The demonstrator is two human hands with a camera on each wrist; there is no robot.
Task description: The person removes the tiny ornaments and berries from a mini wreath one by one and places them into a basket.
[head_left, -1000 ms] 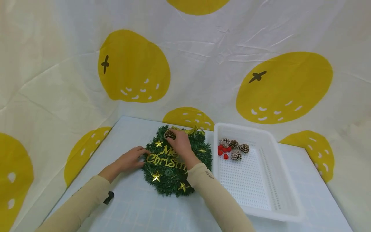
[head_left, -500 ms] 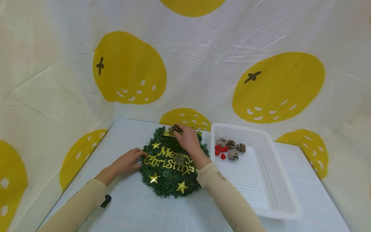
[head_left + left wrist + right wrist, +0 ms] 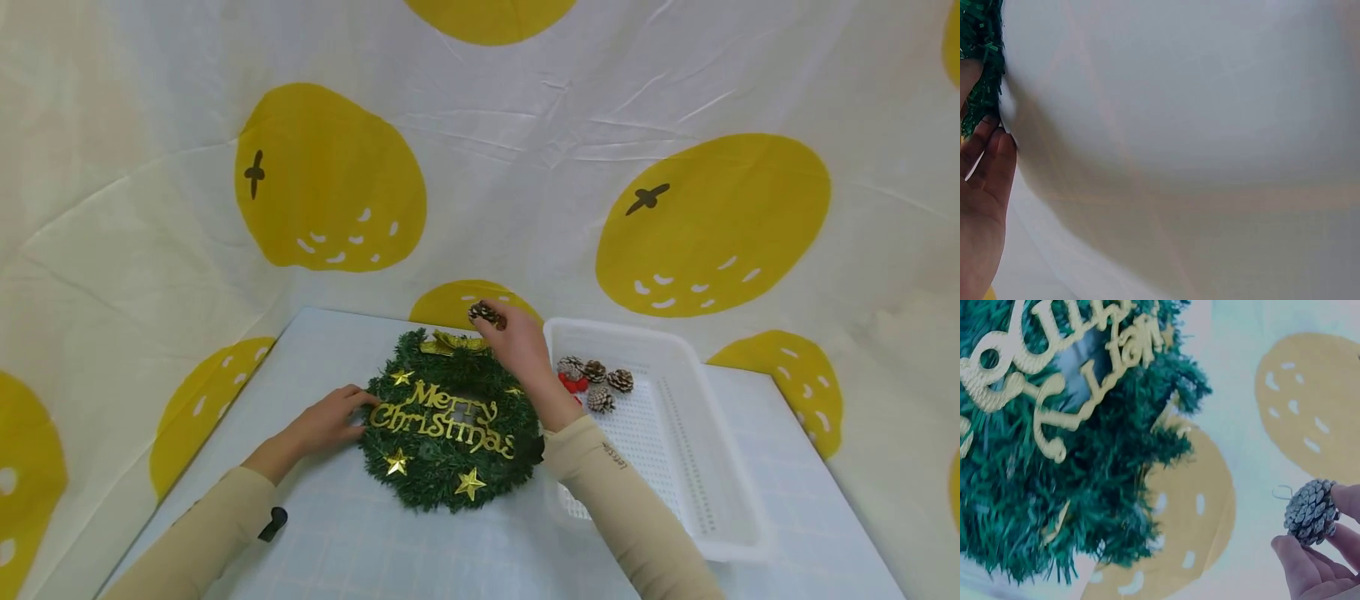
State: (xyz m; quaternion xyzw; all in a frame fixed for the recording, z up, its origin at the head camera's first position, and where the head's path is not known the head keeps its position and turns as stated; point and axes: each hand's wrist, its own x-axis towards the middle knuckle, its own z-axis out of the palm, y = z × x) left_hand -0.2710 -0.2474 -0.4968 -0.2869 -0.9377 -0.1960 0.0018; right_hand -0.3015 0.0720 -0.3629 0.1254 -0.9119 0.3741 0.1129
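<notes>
A green tinsel wreath (image 3: pixel 429 457) lies on the table, bearing gold "Merry Christmas" lettering (image 3: pixel 442 419), several gold stars and a gold bow (image 3: pixel 444 343) at its far edge. My left hand (image 3: pixel 330 421) holds the wreath's left rim; in the left wrist view the tinsel (image 3: pixel 985 47) sits between thumb and fingers. Beyond the wreath's far right side, my right hand (image 3: pixel 522 346) pinches a pine cone (image 3: pixel 482 314) raised clear of it. A thin wire loop sticks out of this pine cone (image 3: pixel 1311 512) in the right wrist view.
Right of the wreath stands a white plastic basket (image 3: pixel 738 500), partly covered by my right forearm. Several pine cones (image 3: pixel 601 398) and red berries (image 3: pixel 576 384) lie inside. A fruit-printed cloth (image 3: pixel 495 167) hangs behind the table (image 3: pixel 337 533).
My right hand has lifted the pine cone off the wreath's upper part and carried it right and away, uncovering the bow and lettering. My left hand stays on the rim.
</notes>
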